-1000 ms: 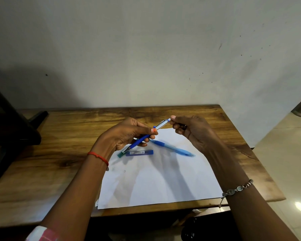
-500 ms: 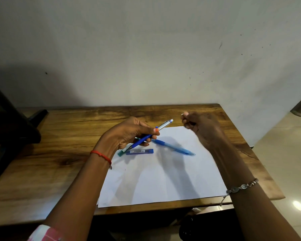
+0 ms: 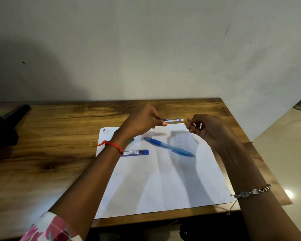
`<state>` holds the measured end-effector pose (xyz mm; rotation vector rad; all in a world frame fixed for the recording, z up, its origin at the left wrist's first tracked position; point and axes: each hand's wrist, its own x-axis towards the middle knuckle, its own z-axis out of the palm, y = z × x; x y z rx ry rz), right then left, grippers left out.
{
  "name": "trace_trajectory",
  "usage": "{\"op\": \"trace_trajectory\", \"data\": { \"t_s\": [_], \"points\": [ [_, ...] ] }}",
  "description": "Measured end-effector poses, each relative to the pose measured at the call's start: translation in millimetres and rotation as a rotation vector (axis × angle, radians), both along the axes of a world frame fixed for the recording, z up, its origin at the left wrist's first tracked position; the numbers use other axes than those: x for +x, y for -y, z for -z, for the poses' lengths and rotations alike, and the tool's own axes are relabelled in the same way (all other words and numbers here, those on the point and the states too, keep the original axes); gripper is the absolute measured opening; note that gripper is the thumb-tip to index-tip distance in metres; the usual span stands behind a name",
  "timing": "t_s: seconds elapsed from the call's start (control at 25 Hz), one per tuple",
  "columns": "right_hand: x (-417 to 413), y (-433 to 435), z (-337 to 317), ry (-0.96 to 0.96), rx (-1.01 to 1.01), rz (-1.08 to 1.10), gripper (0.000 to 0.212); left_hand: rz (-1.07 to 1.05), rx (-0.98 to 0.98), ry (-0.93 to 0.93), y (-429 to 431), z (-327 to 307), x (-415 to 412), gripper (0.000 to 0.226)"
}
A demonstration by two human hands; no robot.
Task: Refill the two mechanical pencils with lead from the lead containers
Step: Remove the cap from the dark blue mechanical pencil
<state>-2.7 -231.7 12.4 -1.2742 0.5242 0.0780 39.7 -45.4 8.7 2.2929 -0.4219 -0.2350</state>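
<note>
Wooden counter [image 3: 63,153] is standing against a pale, speckled wall [image 3: 146,49]. White paper sheet [image 3: 163,185] is lying flat on it, reaching its near edge. Dark object [image 3: 5,124] is sitting at far left; identity unclear. Tiled floor [image 3: 285,145] is showing at right.

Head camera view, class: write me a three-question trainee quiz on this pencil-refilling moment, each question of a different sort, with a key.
1. True or false: the left hand holds a mechanical pencil above the table.
2. Multiple choice: where does the light-blue pencil lie?
A. On the white paper
B. On the bare wood
C. In the right hand
3. Fill the gap: the blue lead container lies on the paper beside the person's ____ wrist.

Key:
1. True. Its white end points towards the right hand, which has small silvery parts in its grip.
2. A
3. left
</note>
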Motion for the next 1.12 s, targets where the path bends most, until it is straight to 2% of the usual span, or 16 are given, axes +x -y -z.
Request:
{"op": "trace_trajectory", "data": {
  "t_s": [0.12, 0.36, 0.48, 0.6, 0.72, 0.88, 1.0, 1.12],
  "points": [
    [4, 9, 7, -0.014, -0.305, -0.055, 0.017, 0.053, 0.052, 0.049, 8, 13, 7, 0.02],
    [-5, 9, 0, 0.061, -0.671, -0.292, 0.011, 0.055, 0.024, 0.087, 5, 18, 9, 0.02],
    [-9, 5, -3, 0.091, -0.688, -0.321, 0.011, 0.071, 0.061, 0.106, 9, 15, 3, 0.022],
    [-11, 10, -2, 0.12, -0.584, -0.338, 0.013, 0.109, 0.07, 0.114, 12, 3, -8, 0.02],
    [-10, 20, -2, 0.125, -0.553, -0.308, 0.013, 0.158, 0.083, 0.046, 10, -7, -27, 0.016],
    [-17, 19, -7, 0.147, -0.523, -0.349, 0.015, 0.179, 0.281, -0.047, 9, -5, -56, 0.019],
    [-27, 7, -12, 0.158, -0.597, -0.529, 0.013, 0.191, 0.397, -0.066, 5, -6, -67, 0.024],
    [-43, -7, -14, 0.142, -0.819, -0.763, 0.02, 0.205, 0.457, -0.089, 1, -5, -71, 0.023]
  ]
}}
